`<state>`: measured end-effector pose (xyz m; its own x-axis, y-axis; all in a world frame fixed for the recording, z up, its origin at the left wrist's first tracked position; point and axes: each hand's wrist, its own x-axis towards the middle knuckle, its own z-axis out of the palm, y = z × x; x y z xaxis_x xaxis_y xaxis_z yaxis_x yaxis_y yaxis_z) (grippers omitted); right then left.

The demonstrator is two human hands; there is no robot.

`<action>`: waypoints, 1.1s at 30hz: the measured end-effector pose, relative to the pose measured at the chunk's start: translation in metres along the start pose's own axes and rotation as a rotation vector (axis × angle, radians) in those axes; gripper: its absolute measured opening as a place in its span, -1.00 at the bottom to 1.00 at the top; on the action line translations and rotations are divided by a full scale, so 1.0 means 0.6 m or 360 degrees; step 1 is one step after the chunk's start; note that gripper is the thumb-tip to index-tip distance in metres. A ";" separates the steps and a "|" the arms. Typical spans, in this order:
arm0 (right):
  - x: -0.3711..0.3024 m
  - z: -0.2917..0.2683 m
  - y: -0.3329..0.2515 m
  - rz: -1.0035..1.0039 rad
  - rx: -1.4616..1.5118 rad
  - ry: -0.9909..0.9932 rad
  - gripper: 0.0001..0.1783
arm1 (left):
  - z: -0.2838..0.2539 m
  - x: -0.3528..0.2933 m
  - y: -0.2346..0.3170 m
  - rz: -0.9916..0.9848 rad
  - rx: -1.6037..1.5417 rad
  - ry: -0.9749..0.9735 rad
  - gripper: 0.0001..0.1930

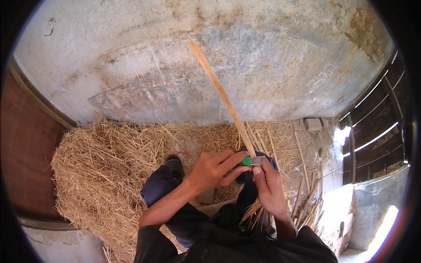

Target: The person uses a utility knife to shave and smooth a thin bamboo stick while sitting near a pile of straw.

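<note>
My left hand [209, 170] is closed on a small green-handled tool [247, 161], pinched between thumb and fingers. A flat grey, metal-looking piece [258, 160] sits directly against the green part. My right hand [271, 189] is closed too, its thumb pressing at the near edge of that grey piece. From the hands a long, flat, pale wooden strip [221, 92], perhaps bamboo, rises away and leans left in front of the wall. Its near end meets the grey piece between my hands. Fingers hide exactly how strip and tool fit together.
A big heap of straw [101, 171] lies on the left. Thin wooden sticks [307, 197] and a bundle of split strips [251, 214] are by my right side. A stained wall [263, 65] stands ahead; a grey block [312, 124] rests at its foot. Dark boards [377, 127] line the right.
</note>
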<state>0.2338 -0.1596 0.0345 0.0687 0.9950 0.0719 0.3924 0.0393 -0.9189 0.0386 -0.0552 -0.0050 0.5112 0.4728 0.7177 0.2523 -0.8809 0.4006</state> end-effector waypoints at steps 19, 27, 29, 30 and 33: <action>-0.022 -0.006 0.004 0.0261 0.0130 -0.0249 -0.75 | -0.058 0.020 -0.040 -0.0377 0.0121 0.0193 -0.67; -0.071 -0.018 0.033 0.0268 0.0083 -0.0413 -0.76 | -0.159 0.024 -0.168 -0.0919 0.0308 0.0779 -0.68; -0.070 -0.020 0.033 0.0279 0.0102 -0.0337 -0.76 | -0.154 0.019 -0.171 -0.0933 0.0180 0.0744 -0.68; -0.064 -0.023 0.031 0.0310 0.0126 -0.0266 -0.76 | -0.135 0.011 -0.160 -0.0900 0.0110 0.0708 -0.68; -0.045 -0.029 0.027 0.0327 0.0186 -0.0201 -0.76 | -0.074 -0.005 -0.117 -0.0846 -0.0368 0.0606 -0.67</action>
<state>0.2545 -0.1876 0.0244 0.0180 0.9864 -0.1632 0.2732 -0.1618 -0.9483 -0.0172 0.0062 -0.0103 0.0323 0.8516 0.5233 0.1857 -0.5195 0.8340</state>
